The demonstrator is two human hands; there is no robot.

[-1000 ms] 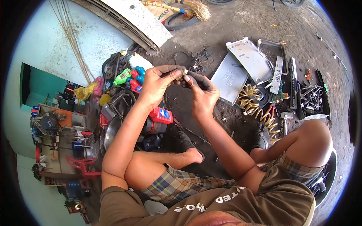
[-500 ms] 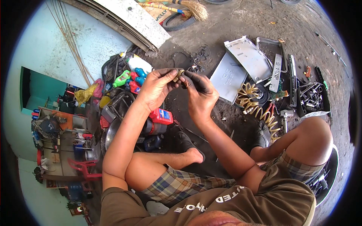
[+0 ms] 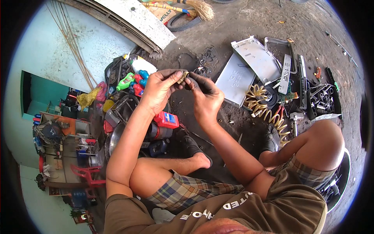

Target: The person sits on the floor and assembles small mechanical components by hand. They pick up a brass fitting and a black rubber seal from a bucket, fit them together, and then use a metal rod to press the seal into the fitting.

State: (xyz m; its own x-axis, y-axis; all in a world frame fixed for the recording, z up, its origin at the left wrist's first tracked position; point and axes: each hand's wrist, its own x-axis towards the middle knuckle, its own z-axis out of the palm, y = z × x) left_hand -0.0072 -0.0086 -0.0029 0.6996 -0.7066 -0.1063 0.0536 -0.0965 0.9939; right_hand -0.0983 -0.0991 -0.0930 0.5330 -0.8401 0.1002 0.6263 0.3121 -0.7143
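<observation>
Both hands meet above the dirt floor around a small brass-coloured metal fitting (image 3: 183, 77). My left hand (image 3: 161, 87) pinches it between thumb and fingers. From the other side, my right hand (image 3: 207, 93) has its thumb and fingertips closed at the same piece. Dark grime coats the fingertips of both hands. The fitting's far side is hidden by the fingers, and its exact kind is too small to make out.
Metal panels (image 3: 235, 80), a coiled yellow hose (image 3: 272, 121), a hammer (image 3: 296, 117) and a black tray of sockets (image 3: 323, 99) lie to the right. Left of my hands are a red bottle (image 3: 167, 119), a green bottle (image 3: 125, 82) and machine parts. A broom (image 3: 202, 9) lies far ahead.
My right hand has shifted very slightly left, and its fingers have turned a little at the fitting. Both hands stay on it.
</observation>
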